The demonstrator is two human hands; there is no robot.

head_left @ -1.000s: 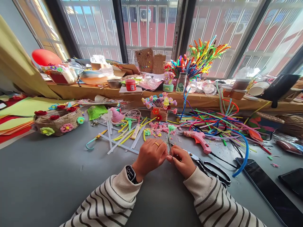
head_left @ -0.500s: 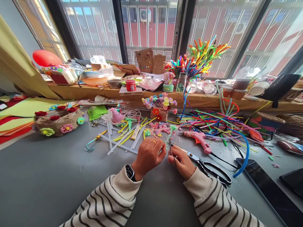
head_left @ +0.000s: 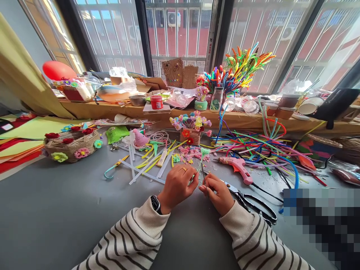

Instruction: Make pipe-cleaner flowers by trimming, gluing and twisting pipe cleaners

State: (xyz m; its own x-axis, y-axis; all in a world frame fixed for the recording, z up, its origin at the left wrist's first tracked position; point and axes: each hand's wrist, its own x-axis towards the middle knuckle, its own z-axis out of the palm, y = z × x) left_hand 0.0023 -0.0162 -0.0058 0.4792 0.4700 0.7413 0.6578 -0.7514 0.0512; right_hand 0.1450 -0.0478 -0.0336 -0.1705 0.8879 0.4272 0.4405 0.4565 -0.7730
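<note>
My left hand (head_left: pixel 177 185), with a ring and a smartwatch on the wrist, is closed in a pinch on the thin stem of a small green pipe-cleaner flower (head_left: pixel 204 152). My right hand (head_left: pixel 216 192) is closed too, pinching the lower end of the same stem. Both hands rest low over the grey table (head_left: pixel 56 210), with a small gap between them. Black-handled scissors (head_left: pixel 253 204) lie just right of my right hand. A pink glue gun (head_left: pixel 237 167) lies beyond them.
Loose coloured pipe cleaners (head_left: pixel 258 148) sprawl at the right. A woven basket with flowers (head_left: pixel 71 144) stands at the left beside coloured paper sheets (head_left: pixel 19 142). Clear glue sticks (head_left: pixel 140 170) and a small flower basket (head_left: pixel 189 129) lie ahead. The window ledge (head_left: pixel 118 108) is crowded with craft supplies.
My hands have drawn slightly apart along the stem, and the view has shifted a little. The flower stays pinched between them.
</note>
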